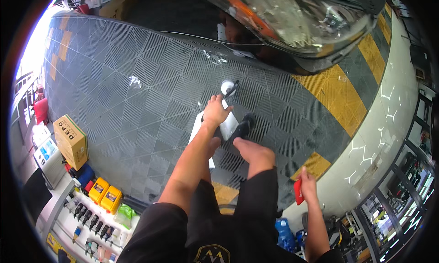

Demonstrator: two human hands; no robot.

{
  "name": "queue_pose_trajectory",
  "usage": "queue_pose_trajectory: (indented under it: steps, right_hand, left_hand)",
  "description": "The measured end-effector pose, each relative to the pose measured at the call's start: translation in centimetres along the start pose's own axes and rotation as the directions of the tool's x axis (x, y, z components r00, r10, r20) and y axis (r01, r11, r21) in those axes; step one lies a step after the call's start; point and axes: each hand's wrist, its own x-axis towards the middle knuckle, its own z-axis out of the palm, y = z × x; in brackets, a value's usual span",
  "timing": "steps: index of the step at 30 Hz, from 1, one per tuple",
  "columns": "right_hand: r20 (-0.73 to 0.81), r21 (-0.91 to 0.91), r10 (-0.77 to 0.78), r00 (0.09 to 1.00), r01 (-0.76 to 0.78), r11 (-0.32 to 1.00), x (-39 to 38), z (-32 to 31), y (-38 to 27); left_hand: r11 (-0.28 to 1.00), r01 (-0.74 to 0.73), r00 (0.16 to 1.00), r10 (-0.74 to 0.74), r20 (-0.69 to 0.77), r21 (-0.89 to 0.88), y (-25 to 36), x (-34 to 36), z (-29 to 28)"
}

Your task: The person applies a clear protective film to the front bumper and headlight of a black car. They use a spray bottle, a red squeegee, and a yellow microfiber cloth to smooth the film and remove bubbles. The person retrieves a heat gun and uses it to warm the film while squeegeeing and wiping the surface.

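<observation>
My left hand reaches forward over the floor with its fingers stretched out and the thumb apart. Just past its fingertips lies a small round white thing with a black strip across it, whose kind I cannot make out; whether my fingers touch it is unclear. Beneath that hand a white sheet lies by my feet, partly hidden by my arm and leg. Off to the right, my right hand is closed around a flat red piece, perhaps a scraper card.
A car's front end with a headlight overhangs the ribbed floor ahead. To the left stand a cardboard box and yellow cases, with a rack of spray bottles nearby. Blue jugs stand lower right.
</observation>
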Motion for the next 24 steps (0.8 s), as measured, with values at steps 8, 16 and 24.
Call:
queue_pose_trajectory:
  steps: [8, 16, 24]
  right_hand:
    - [0.319, 0.729, -0.400, 0.859, 0.047, 0.683, 14.1, 4.0, -14.1]
    - [0.196, 0.922, -0.774, 0.603, 0.155, 0.354, 24.7, 9.9, -17.5]
    - [0.125, 0.958, -0.852, 0.509, 0.161, 0.237, 23.5, 11.4, -17.4]
  left_hand:
    - [0.942, -0.296, 0.947, 0.267, -0.180, -0.156, -7.6, 15.1, 10.7]
    - [0.490, -0.797, 0.589, 0.758, -0.279, -0.352, -5.1, 4.2, 4.0]
    - [0.074, -0.935, 0.348, 0.400, -0.848, -0.348, 0.0, 2.7, 2.1]
